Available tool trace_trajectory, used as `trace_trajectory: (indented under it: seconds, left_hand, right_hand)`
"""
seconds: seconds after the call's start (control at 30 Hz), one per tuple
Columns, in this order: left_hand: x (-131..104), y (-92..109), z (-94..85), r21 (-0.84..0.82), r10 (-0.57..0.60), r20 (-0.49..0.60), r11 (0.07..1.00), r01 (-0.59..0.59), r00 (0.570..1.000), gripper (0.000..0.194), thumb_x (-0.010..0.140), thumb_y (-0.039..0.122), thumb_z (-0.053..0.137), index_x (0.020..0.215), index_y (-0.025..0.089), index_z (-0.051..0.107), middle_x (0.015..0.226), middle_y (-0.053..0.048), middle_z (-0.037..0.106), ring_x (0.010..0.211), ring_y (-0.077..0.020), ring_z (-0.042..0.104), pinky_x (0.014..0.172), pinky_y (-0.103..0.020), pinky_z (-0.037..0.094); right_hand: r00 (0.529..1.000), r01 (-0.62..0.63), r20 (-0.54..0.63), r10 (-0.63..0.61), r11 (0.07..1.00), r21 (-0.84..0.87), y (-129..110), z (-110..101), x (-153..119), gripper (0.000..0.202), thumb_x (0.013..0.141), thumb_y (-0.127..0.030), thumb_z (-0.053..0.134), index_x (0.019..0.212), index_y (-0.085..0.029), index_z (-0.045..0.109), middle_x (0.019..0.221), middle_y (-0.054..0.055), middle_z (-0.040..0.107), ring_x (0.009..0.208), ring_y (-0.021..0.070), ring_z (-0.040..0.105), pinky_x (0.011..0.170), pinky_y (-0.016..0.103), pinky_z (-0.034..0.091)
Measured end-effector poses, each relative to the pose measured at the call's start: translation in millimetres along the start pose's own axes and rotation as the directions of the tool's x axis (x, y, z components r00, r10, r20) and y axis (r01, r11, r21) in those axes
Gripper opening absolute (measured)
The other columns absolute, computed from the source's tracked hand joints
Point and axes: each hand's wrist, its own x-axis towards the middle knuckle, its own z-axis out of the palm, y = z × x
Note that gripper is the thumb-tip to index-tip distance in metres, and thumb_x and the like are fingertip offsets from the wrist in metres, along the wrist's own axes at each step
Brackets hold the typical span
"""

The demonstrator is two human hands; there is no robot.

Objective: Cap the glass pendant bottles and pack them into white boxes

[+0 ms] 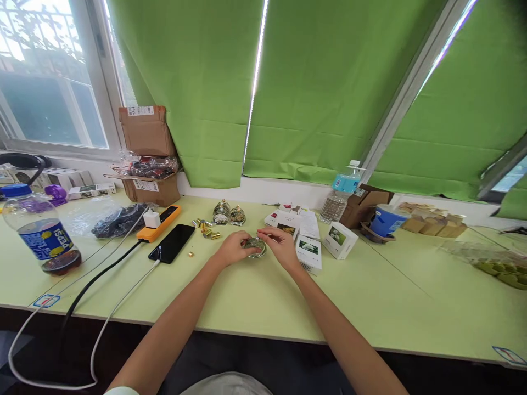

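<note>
A small round glass bottle [257, 251] is on the table in front of me, partly hidden by my fingers. My left hand [235, 248] is closed around its left side. At its top, the fingers of my right hand [280, 243] pinch together; the small part between them is too hidden to make out. Two similar glass bottles [222, 212] with gold tops stand farther back. Several gold cylindrical caps [207, 232] lie left of my hands, and one small gold piece [191, 254] sits nearer. White printed boxes [308, 253] lie right of my right hand.
A black phone [172, 243], an orange power strip [158, 224] and cables lie at left. Beyond them stands a Pepsi bottle [43, 236]. On the right are an upright white box [340, 240], a water bottle [340, 198] and a blue cup [386, 220]. Cardboard boxes [151, 189] stand behind.
</note>
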Motion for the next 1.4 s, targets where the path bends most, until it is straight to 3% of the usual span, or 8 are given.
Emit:
trace_trajectory:
  seconds: [0.57,1.07,1.4]
  left_hand:
    - [0,-1,1.5,-0.015,-0.006,-0.007,1.000,0.006,1.000,0.044,0.072,0.061,0.067,0.069,0.018,0.060,0.066,0.001,0.051,0.063,-0.0140,0.046,0.058,-0.027,0.030]
    - [-1,9,-3.8,-0.012,-0.047,-0.001,0.999,0.047,0.999,0.039,0.070,0.054,0.070,0.064,0.017,0.057,0.064,0.003,0.048,0.062,-0.0125,0.042,0.057,-0.026,0.030]
    - [-1,6,-2.2,0.000,-0.036,0.022,0.999,0.036,0.999,0.043,0.074,0.059,0.066,0.068,0.018,0.057,0.064,0.003,0.048,0.062,-0.0131,0.043,0.057,-0.026,0.029]
  right_hand:
    - [0.982,0.169,0.112,-0.154,0.976,-0.140,-3,-1,1,0.017,0.085,-0.035,0.065,0.094,-0.026,0.077,0.092,0.005,0.073,0.086,0.0211,0.067,0.078,0.035,0.052]
    - [0.975,0.193,0.144,-0.169,0.965,-0.178,-10,-3,1,0.018,0.086,-0.038,0.064,0.091,-0.027,0.077,0.091,0.006,0.075,0.087,0.0237,0.068,0.081,0.040,0.053]
    - [0.984,0.141,0.135,-0.119,0.976,-0.166,-7,-3,-2,0.023,0.086,-0.042,0.063,0.093,-0.024,0.074,0.089,0.005,0.072,0.077,0.0192,0.065,0.071,0.033,0.052]
